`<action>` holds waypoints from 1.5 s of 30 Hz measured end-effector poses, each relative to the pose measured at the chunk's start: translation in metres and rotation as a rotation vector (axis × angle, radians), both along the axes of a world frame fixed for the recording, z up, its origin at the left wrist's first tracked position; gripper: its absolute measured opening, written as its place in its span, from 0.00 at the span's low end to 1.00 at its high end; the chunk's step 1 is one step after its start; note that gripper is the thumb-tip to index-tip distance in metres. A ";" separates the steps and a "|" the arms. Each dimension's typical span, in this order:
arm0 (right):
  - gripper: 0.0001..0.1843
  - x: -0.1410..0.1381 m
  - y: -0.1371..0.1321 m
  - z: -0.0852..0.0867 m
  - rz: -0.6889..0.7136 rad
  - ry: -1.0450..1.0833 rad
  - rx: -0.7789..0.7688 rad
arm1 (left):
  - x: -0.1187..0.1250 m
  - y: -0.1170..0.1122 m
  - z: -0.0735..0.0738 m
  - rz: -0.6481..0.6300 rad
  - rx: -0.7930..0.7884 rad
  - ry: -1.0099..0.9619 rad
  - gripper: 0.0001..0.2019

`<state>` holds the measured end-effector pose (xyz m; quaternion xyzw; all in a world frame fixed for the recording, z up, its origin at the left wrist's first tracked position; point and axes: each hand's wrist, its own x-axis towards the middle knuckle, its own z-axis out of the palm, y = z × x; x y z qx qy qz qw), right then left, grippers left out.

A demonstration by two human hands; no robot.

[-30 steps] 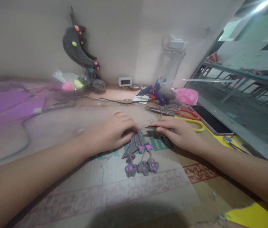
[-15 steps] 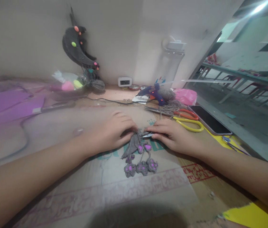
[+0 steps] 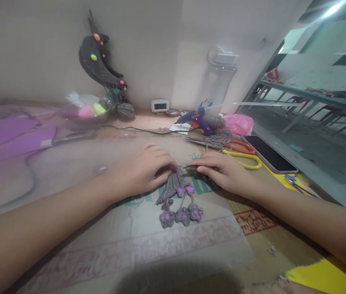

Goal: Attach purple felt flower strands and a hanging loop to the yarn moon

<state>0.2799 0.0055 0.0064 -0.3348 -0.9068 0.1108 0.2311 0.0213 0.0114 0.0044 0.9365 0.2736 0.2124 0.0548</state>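
A grey yarn-covered ornament (image 3: 170, 188) with small purple-centred flowers (image 3: 183, 216) and purple heart-like pieces (image 3: 189, 189) lies on the table in front of me. My left hand (image 3: 150, 168) is closed at its upper end, thumb and fingers pinching the grey edge. Opposite it, my right hand (image 3: 222, 167) is closed round a small dark tool (image 3: 202, 169). The tool's thin pointed tip points left, a short gap from the grey piece. Its exact kind is hard to make out.
Orange-handled scissors (image 3: 240, 146) and yellow handles (image 3: 246, 159) lie beyond my right hand, beside a phone (image 3: 269, 154). Behind them are a blue glue gun (image 3: 199, 121), grey yarn (image 3: 215, 121), a pink bag (image 3: 238, 123) and a clear bottle (image 3: 220, 81). A small clock (image 3: 159, 105) stands by the wall.
The tool in my right hand has drawn back slightly from the grey piece and turned, now showing dark instead of a bright blade. My left hand stays in place.
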 end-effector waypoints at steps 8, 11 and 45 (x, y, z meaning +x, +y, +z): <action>0.17 -0.003 -0.004 0.005 0.032 -0.162 0.049 | 0.000 0.000 0.000 0.005 0.007 0.008 0.07; 0.17 -0.005 -0.005 0.006 0.047 -0.209 0.050 | 0.000 0.000 0.001 0.007 -0.001 0.012 0.07; 0.16 -0.004 -0.012 0.006 -0.027 -0.021 0.352 | -0.001 -0.006 0.004 0.103 0.084 -0.158 0.16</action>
